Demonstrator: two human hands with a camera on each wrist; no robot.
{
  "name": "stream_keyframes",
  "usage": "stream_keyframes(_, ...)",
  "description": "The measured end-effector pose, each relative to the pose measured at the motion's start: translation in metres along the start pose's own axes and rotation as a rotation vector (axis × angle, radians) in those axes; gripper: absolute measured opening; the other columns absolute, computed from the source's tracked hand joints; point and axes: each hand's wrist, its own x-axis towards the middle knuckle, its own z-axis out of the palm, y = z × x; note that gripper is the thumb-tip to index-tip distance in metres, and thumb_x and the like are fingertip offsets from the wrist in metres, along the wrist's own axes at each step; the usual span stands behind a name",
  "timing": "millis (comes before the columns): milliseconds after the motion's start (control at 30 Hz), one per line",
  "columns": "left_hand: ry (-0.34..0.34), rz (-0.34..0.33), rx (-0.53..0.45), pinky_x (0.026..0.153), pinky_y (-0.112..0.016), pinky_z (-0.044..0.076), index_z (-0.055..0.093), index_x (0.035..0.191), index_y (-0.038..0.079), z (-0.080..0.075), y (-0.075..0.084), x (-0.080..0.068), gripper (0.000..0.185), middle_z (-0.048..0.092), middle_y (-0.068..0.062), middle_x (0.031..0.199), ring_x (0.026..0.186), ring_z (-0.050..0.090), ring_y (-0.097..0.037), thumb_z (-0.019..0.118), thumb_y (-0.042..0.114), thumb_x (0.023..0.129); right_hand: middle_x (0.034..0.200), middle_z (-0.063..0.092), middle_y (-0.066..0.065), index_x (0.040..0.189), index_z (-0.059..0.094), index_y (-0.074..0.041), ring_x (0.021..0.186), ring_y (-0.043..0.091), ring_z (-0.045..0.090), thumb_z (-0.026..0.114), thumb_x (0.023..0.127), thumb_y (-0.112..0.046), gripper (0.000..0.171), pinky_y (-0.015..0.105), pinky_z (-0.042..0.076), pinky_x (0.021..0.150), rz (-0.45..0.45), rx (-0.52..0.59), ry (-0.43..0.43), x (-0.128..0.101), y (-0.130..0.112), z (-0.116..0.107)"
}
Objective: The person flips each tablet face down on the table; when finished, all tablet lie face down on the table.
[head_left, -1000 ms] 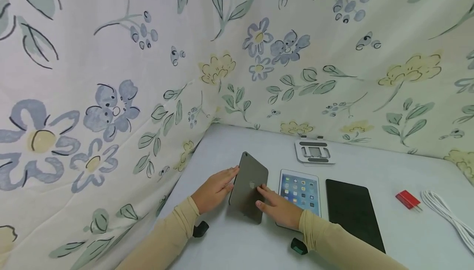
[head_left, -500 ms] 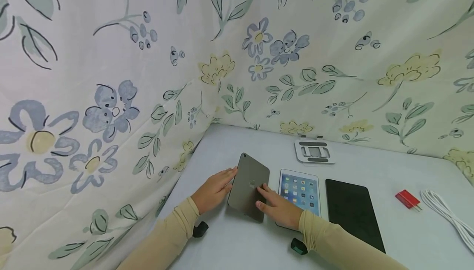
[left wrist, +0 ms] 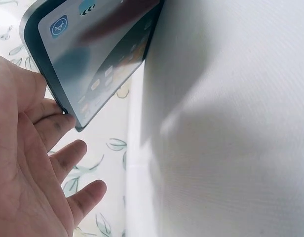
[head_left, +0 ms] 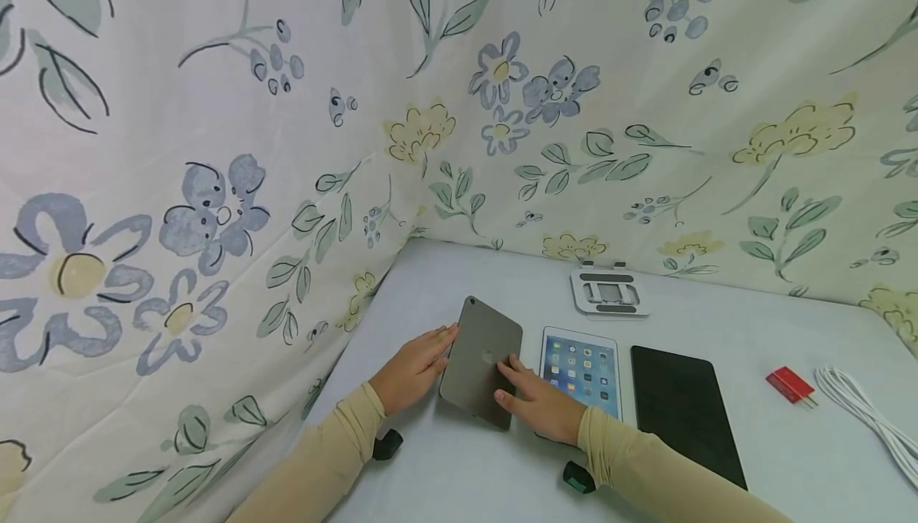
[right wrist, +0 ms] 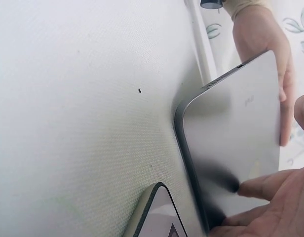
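Observation:
A grey tablet (head_left: pixel 480 363) with an apple logo stands tilted on its edge on the white table, its back towards the head camera. In the left wrist view its lit screen (left wrist: pixel 100 64) shows app icons. My left hand (head_left: pixel 412 370) touches the tablet's left edge with nearly straight fingers. My right hand (head_left: pixel 543 403) rests its fingertips on the tablet's back, as the right wrist view confirms on the metal back (right wrist: pixel 236 123). Beneath the right hand lies a white tablet (head_left: pixel 581 359) with a lit home screen, partly covered by that hand.
A black tablet (head_left: pixel 681 399) lies right of the white one, partly under the right sleeve. Behind them sits a white folding stand (head_left: pixel 610 293). Farther right are a red plug charger (head_left: pixel 790 385) and a coiled white cable (head_left: pixel 868 415). Floral cloth (head_left: pixel 502 188) walls the back and left.
The grey tablet has turned slightly, its lower left corner shifting left and its back facing the head camera more squarely. Both hands stay nearly in place on it.

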Motion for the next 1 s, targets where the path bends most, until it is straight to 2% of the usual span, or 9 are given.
stream_keyframes(467,-0.014,-0.050,0.060,0.124,-0.053,0.032,0.041,0.162,0.000,0.004,-0.007,0.000,0.051,0.042,-0.013,0.166,0.156,0.034,-0.035,0.047,0.016,0.115,0.176,0.012,0.019,0.168,0.030,-0.004,0.161,0.041,0.011,0.047,0.113,-0.051,0.074,0.064,0.017,0.126,0.008,-0.007,0.003,0.001,0.003,0.002)
stream_keyframes(533,-0.022,-0.078,0.059,0.124,-0.056,0.031,0.042,0.161,-0.002,0.006,-0.007,0.000,0.051,0.043,-0.014,0.165,0.156,0.034,-0.036,0.048,0.019,0.115,0.176,0.013,0.019,0.168,0.031,-0.003,0.161,0.040,0.012,0.047,0.113,-0.051,0.075,0.063,0.017,0.127,0.010,-0.014,0.006,0.002,0.004,0.002)
stream_keyframes(700,-0.075,-0.210,0.043,0.125,-0.058,0.028,0.043,0.162,0.001,0.009,-0.005,0.000,0.057,0.044,-0.011,0.165,0.158,0.029,-0.035,0.047,0.034,0.116,0.175,0.017,0.020,0.166,0.034,-0.002,0.161,0.040,0.015,0.047,0.113,-0.051,0.074,0.061,0.018,0.127,0.004,-0.053,0.012,0.002,0.005,0.003)
stream_keyframes(767,-0.093,-0.241,0.053,0.126,-0.058,0.027,0.044,0.162,0.001,0.010,-0.004,0.000,0.060,0.044,-0.011,0.165,0.159,0.027,-0.034,0.046,0.039,0.116,0.175,0.018,0.020,0.166,0.035,-0.002,0.161,0.039,0.016,0.047,0.113,-0.051,0.073,0.061,0.018,0.127,0.003,-0.064,0.011,0.002,0.005,0.002)
stream_keyframes(1000,-0.131,-0.254,0.111,0.126,-0.055,0.026,0.045,0.160,-0.001,0.015,-0.006,0.002,0.067,0.045,-0.013,0.164,0.160,0.023,-0.035,0.046,0.047,0.114,0.175,0.019,0.018,0.165,0.039,-0.002,0.161,0.038,0.015,0.048,0.112,-0.052,0.073,0.060,0.018,0.127,0.015,-0.077,-0.001,0.003,0.003,0.000)
